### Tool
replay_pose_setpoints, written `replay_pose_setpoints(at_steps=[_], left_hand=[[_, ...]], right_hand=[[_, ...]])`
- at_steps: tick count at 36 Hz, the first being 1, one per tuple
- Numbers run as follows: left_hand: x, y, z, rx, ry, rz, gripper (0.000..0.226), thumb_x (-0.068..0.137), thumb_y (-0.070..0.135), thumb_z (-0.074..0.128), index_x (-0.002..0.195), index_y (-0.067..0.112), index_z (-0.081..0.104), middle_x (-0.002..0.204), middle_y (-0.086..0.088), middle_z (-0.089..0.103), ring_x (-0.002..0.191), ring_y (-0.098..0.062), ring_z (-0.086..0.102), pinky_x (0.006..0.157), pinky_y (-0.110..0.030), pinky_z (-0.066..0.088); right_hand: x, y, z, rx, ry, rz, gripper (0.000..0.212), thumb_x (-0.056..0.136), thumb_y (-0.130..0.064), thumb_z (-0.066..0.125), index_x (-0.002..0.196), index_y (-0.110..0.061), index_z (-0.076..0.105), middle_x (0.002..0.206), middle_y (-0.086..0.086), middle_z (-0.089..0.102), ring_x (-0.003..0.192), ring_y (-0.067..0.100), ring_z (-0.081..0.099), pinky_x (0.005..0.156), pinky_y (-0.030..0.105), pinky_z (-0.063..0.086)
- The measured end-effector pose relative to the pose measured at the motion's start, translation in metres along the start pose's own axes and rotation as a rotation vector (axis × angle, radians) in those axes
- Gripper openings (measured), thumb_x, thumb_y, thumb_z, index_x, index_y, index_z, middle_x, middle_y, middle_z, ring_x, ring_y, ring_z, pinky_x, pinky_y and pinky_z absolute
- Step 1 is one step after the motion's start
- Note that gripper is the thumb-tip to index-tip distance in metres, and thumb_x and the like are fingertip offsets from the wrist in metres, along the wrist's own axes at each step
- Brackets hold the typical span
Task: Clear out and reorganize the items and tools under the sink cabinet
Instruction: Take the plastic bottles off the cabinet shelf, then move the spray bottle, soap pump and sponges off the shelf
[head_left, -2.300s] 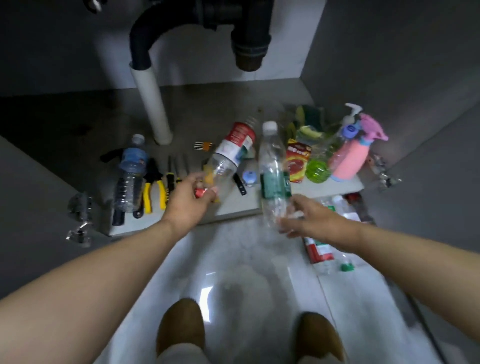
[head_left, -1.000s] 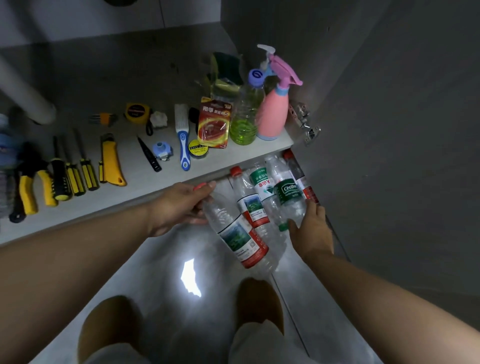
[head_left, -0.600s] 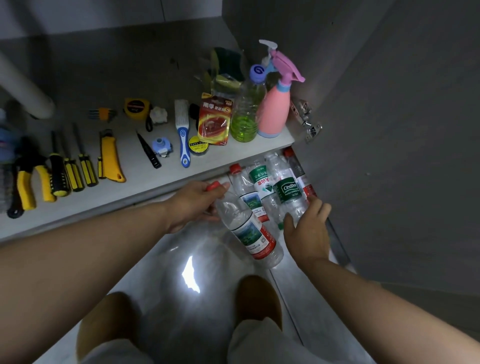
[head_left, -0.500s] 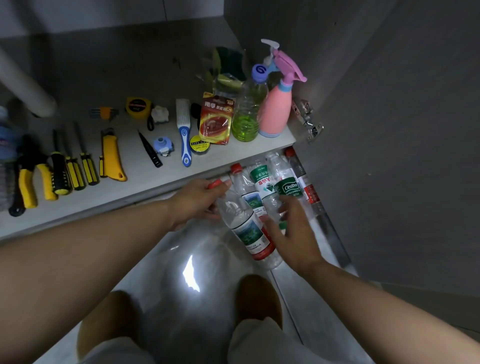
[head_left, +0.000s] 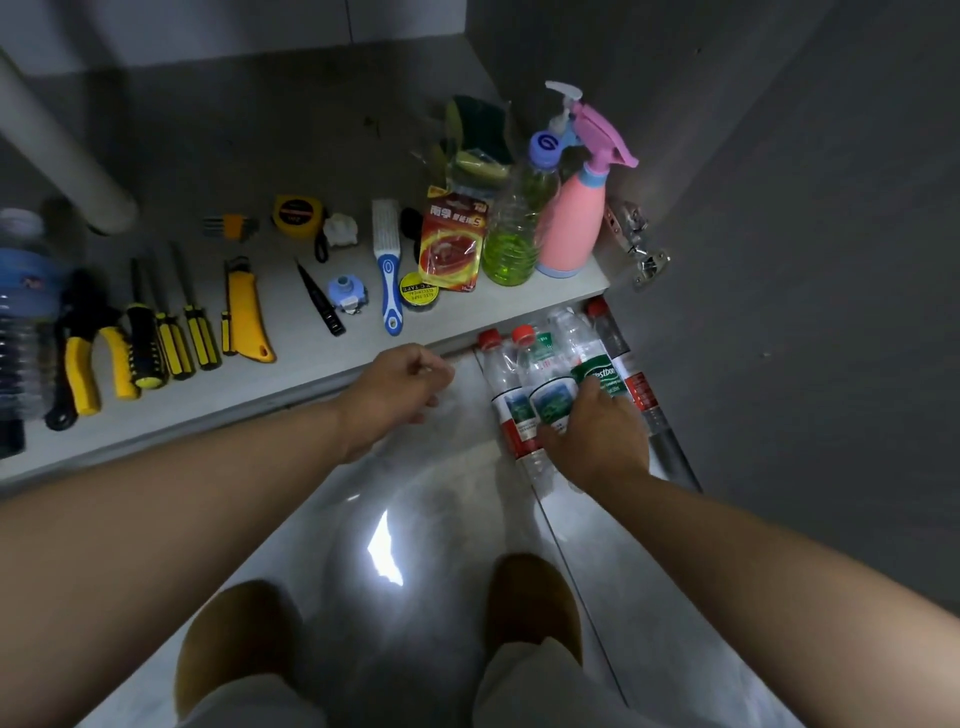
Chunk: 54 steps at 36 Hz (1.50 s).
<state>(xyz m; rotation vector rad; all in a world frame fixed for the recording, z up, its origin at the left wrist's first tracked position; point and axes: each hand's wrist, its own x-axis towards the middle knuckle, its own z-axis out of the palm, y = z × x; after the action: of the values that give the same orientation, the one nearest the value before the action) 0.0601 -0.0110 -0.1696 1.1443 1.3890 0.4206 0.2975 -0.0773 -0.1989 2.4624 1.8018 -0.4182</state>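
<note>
Several clear plastic water bottles (head_left: 511, 410) lie side by side on the tiled floor, against the front edge of the cabinet floor (head_left: 311, 358). Most have red caps; one carries a green label (head_left: 597, 370). My right hand (head_left: 592, 441) lies palm down across their lower halves, fingers spread onto the green-labelled one. My left hand (head_left: 400, 384) hovers left of the bottles with its fingers loosely curled and nothing in it. On the cabinet floor stand a pink spray bottle (head_left: 571, 223) and a bottle of green liquid (head_left: 511, 234).
Laid out on the cabinet floor are yellow pliers (head_left: 88, 364), screwdrivers (head_left: 171, 332), a utility knife (head_left: 244, 322), a tape measure (head_left: 296, 210), a brush (head_left: 387, 270), tape (head_left: 418, 291), a battery pack (head_left: 452, 244) and sponges (head_left: 478, 140). A white pipe (head_left: 67, 156) and another bottle (head_left: 21, 312) are at left. A grey wall is at right.
My left hand has let go of the red-capped bottle, which now lies in the row on the floor. My right hand has slid left onto the bottles.
</note>
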Motion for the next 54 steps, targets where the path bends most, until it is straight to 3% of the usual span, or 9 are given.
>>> replay_pose_setpoints(at_steps=[11, 15, 21, 29, 36, 41, 44, 49, 54], left_hand=[[-0.01, -0.02, -0.021, 0.151, 0.011, 0.054, 0.015, 0.1, 0.016, 0.059, 0.108, 0.011, 0.07, 0.097, 0.001, 0.067, 0.082, -0.013, 0.065, 0.06, -0.013, 0.052], [-0.016, -0.021, -0.032, 0.162, 0.022, 0.062, 0.016, 0.098, 0.015, 0.06, 0.113, 0.015, 0.067, 0.099, -0.003, 0.066, 0.088, -0.016, 0.065, 0.074, -0.026, 0.052], [-0.021, -0.03, -0.053, 0.173, 0.081, 0.126, 0.016, 0.096, 0.009, 0.059, 0.109, 0.015, 0.068, 0.096, 0.0, 0.065, 0.086, -0.011, 0.061, 0.073, -0.019, 0.048], [-0.019, -0.047, -0.075, 0.203, 0.193, 0.163, 0.018, 0.096, 0.005, 0.058, 0.104, 0.016, 0.071, 0.096, 0.003, 0.067, 0.09, -0.01, 0.063, 0.074, -0.017, 0.046], [-0.013, -0.057, -0.081, 0.182, 0.208, 0.203, 0.024, 0.092, 0.002, 0.058, 0.099, 0.022, 0.07, 0.098, 0.002, 0.067, 0.091, -0.011, 0.064, 0.078, -0.022, 0.05], [-0.012, -0.061, -0.085, 0.191, 0.219, 0.258, 0.024, 0.092, 0.004, 0.06, 0.099, 0.024, 0.07, 0.101, 0.003, 0.066, 0.092, -0.005, 0.064, 0.081, -0.02, 0.051], [-0.01, -0.059, -0.092, 0.217, 0.271, 0.283, 0.024, 0.093, 0.0, 0.057, 0.101, 0.018, 0.069, 0.104, -0.002, 0.065, 0.096, -0.011, 0.064, 0.092, -0.03, 0.054], [-0.014, -0.05, -0.118, 0.222, 0.432, 0.257, 0.028, 0.093, -0.001, 0.048, 0.101, 0.019, 0.066, 0.108, -0.004, 0.058, 0.095, -0.018, 0.062, 0.092, -0.038, 0.053], [-0.023, -0.046, -0.167, 0.399, 0.839, 0.239, 0.028, 0.083, 0.002, 0.059, 0.108, 0.015, 0.064, 0.116, -0.007, 0.05, 0.105, -0.03, 0.059, 0.098, -0.037, 0.048]], right_hand=[[0.012, -0.018, 0.004, -0.12, -0.005, -0.027, 0.074, 0.087, -0.055, 0.066, 0.137, -0.011, 0.035, 0.134, 0.009, 0.045, 0.125, 0.025, 0.047, 0.088, 0.04, 0.053], [0.013, -0.02, 0.002, -0.187, -0.002, -0.05, 0.075, 0.087, -0.058, 0.063, 0.137, -0.011, 0.034, 0.134, 0.008, 0.044, 0.124, 0.025, 0.047, 0.086, 0.039, 0.053], [0.016, -0.021, -0.007, -0.184, -0.04, -0.042, 0.075, 0.084, -0.059, 0.065, 0.134, -0.011, 0.036, 0.132, 0.011, 0.042, 0.123, 0.027, 0.045, 0.088, 0.04, 0.053], [0.047, -0.088, -0.043, 0.045, -0.041, -0.409, 0.054, 0.087, -0.03, 0.067, 0.133, -0.02, 0.041, 0.127, 0.01, 0.04, 0.098, 0.035, 0.059, 0.078, 0.042, 0.055], [0.092, -0.152, -0.066, -0.161, 0.09, -0.441, 0.069, 0.081, 0.002, 0.06, 0.141, -0.018, 0.034, 0.14, 0.016, 0.033, 0.092, 0.039, 0.063, 0.062, 0.038, 0.04], [0.114, -0.169, -0.066, -0.256, 0.097, -0.403, 0.073, 0.085, 0.007, 0.055, 0.148, -0.018, 0.029, 0.143, 0.018, 0.036, 0.098, 0.042, 0.063, 0.07, 0.044, 0.054], [0.119, -0.172, -0.062, -0.271, 0.121, -0.407, 0.074, 0.086, 0.008, 0.052, 0.15, -0.02, 0.027, 0.141, 0.018, 0.039, 0.1, 0.042, 0.062, 0.07, 0.045, 0.053], [0.121, -0.167, -0.062, -0.276, 0.142, -0.427, 0.07, 0.089, 0.002, 0.05, 0.15, -0.025, 0.03, 0.142, 0.022, 0.035, 0.092, 0.043, 0.064, 0.068, 0.044, 0.054], [0.113, -0.17, -0.068, -0.232, 0.257, -0.523, 0.066, 0.083, -0.023, 0.07, 0.139, -0.025, 0.036, 0.136, 0.025, 0.036, 0.069, 0.042, 0.062, 0.053, 0.037, 0.049]])
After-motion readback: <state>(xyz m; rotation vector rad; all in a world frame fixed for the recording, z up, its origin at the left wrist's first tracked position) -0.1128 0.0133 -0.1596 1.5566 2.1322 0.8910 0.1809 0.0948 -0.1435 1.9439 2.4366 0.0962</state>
